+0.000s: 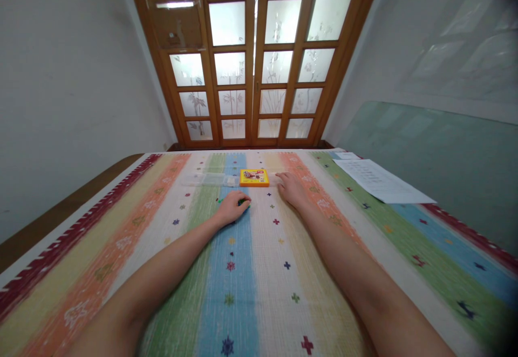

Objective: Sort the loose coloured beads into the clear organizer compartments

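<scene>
Both my forearms stretch out over a striped, many-coloured cloth [259, 270] spread on a table. My left hand [233, 206] lies with curled fingers over something small and green [242, 202], which shows only partly. My right hand [290, 187] rests on the cloth with its fingers pointing toward a small yellow box [254, 177] with a picture on its lid. The fingertips end just right of that box. A clear plastic case [210, 179] lies left of the yellow box.
A white printed sheet [378, 180] lies at the far right of the cloth. Beyond the table stand wooden doors with frosted glass panes [254, 65]. A glass-topped surface [437, 152] is at the right, a bare wall at the left.
</scene>
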A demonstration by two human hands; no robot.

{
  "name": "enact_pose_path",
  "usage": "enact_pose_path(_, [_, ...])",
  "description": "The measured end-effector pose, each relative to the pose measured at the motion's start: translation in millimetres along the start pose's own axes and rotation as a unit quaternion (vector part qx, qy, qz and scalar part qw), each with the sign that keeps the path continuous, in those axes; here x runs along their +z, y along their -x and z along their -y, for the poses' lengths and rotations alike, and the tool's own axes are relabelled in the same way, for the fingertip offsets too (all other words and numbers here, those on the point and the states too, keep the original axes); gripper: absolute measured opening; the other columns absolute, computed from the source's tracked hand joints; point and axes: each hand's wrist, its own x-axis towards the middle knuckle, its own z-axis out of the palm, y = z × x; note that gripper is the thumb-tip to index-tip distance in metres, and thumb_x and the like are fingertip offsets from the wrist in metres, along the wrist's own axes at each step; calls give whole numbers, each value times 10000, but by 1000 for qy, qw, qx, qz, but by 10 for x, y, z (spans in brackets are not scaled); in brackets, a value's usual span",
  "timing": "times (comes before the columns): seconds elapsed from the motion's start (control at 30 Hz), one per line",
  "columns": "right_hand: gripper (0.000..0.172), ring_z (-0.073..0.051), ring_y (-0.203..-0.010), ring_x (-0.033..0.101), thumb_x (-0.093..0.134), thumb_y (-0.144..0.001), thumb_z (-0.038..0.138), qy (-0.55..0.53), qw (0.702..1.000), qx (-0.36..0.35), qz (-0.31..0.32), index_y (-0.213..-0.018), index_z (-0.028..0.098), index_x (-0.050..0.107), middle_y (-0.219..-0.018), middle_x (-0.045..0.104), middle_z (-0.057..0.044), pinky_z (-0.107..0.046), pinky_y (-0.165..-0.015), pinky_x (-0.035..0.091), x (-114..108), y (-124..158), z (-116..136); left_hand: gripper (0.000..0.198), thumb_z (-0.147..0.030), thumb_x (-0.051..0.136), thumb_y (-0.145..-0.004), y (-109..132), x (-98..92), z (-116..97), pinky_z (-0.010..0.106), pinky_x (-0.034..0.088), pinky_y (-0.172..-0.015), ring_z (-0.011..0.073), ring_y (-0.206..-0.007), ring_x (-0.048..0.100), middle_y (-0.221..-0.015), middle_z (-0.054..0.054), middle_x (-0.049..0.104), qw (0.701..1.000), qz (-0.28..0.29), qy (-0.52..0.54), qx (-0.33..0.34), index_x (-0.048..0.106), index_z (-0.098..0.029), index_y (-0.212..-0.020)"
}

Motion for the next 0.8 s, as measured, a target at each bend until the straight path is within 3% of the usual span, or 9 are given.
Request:
enact_pose_path(0.2, [410,-262,-1264,551,533,-956,179,3,999,-38,34,-1339,181,680,-1366,632,-132,-397,-1105,423,-104,-21,-111,246,-324,539,-974,19,-90,82,433,498,-1070,246,-1149,648,-1145,64,740,1000,-18,2,21,764,-250,-1041])
enact_pose_path(0.47, [376,-240,-1238,585,481,-1003,171,2,998,-46,45,-1314,194,692,-1347,659,-116,-357,-1069,439,-236,19,-63,262,-314,519,-979,46,-153,204,433,495,-1099,244,-1155,647,-1144,50,725,999,-41,-14,6,773,-270,-1027])
enact_pose_path(0.8, [356,-259,-1151,614,448,-1032,235,13,999,-1,29,-1250,201,728,-1246,695,-125,-355,-976,476,-332,8,44,254,-320,529,-1002,74,-151,-16,423,455,-1128,245,-1224,605,-1236,68,693,998,-38,-23,51,747,-236,-1101])
